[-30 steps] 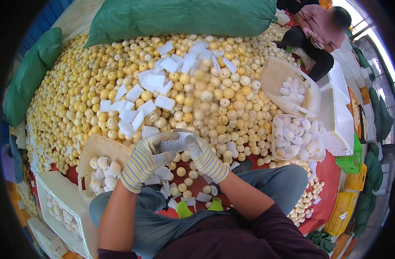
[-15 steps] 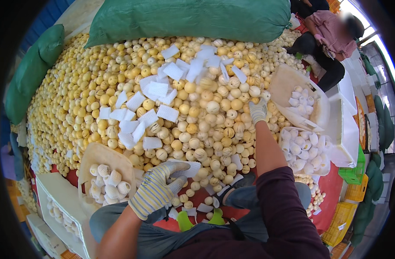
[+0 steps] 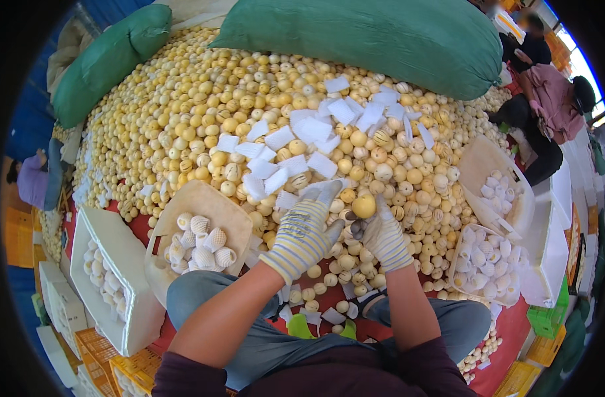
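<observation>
Both my hands, in striped knit gloves, are close together over the near edge of a large pile of yellow pepino melons (image 3: 203, 119). My right hand (image 3: 387, 239) is closed around a yellow pepino melon (image 3: 364, 206), holding it up at the fingertips. Just left of it, my left hand (image 3: 304, 228) has its fingers curled with the thumb toward the fruit. A white foam net sleeve appears to be between these fingers, mostly hidden by the glove. More flat foam net sleeves (image 3: 312, 130) lie scattered on the pile beyond my hands.
A beige basin (image 3: 235, 221) of foam-wrapped fruit stands by my left knee, beside a white foam box (image 3: 138, 291). At right are another basin (image 3: 474, 159), a tub of wrapped fruit (image 3: 484, 264) and a green crate (image 3: 546, 319). Green sacks (image 3: 362, 43) border the pile; co-workers sit nearby.
My right hand has come back from the far right of the pile with a pepino melon. My left hand has moved forward and right to meet it. The whole view has shifted.
</observation>
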Motion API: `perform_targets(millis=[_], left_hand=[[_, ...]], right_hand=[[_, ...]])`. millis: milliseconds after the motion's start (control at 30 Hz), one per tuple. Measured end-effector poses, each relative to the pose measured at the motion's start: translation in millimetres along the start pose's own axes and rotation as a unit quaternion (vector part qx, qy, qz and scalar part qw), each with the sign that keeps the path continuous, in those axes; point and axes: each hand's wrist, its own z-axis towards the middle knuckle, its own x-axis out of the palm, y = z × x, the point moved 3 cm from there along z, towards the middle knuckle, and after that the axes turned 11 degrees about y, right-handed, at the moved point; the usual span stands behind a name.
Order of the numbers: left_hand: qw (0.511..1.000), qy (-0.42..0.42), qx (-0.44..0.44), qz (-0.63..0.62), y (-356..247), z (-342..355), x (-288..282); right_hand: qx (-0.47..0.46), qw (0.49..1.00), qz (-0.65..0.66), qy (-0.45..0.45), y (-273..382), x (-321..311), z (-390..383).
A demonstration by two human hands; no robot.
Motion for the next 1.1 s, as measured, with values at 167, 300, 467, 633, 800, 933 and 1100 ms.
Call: perform_targets(millis=[167,300,467,633,800,933,1100], left_hand=[[0.998,0.046,-0.004,-0.049,-9,-8,3],[0.998,0.015,0.009,-0.057,-8,-16,2],[0.954,0.062,0.009,-0.292,-10,-22,-13],[0.705,0.135,0.065,-0.693,-22,-34,-34],[0.639,0.168,0.088,-0.745,-30,-43,-34],[0.629,0.177,0.103,-0.750,-32,-42,-37],[0.669,0.173,0.073,-0.719,-26,-35,-32]], right_hand=[[-0.067,0.994,-0.059,-0.055,-19,56,-13],[-0.068,0.983,-0.165,-0.044,-14,68,-29],[-0.145,0.948,-0.269,-0.086,11,79,-60],[-0.222,0.972,-0.075,0.016,13,66,-65],[-0.138,0.949,0.044,0.281,11,113,-67],[-0.169,0.960,0.041,0.218,19,118,-69],[-0.239,0.967,-0.039,0.085,31,118,-84]])
